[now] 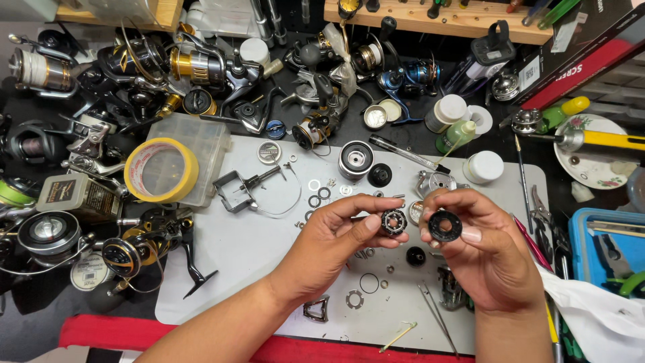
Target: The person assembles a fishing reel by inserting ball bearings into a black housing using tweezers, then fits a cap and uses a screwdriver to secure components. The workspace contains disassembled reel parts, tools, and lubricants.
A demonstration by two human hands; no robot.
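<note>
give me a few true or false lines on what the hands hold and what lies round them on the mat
1. The left hand pinches a small round bearing-like part. True.
2. The right hand holds a roll of yellow tape. False: it holds a black ring; the tape roll lies on a clear plastic box.
3. The two held parts are pressed together. False: a gap shows between them.
4. A white-capped jar stands on the grey mat beyond the right hand. True.
</note>
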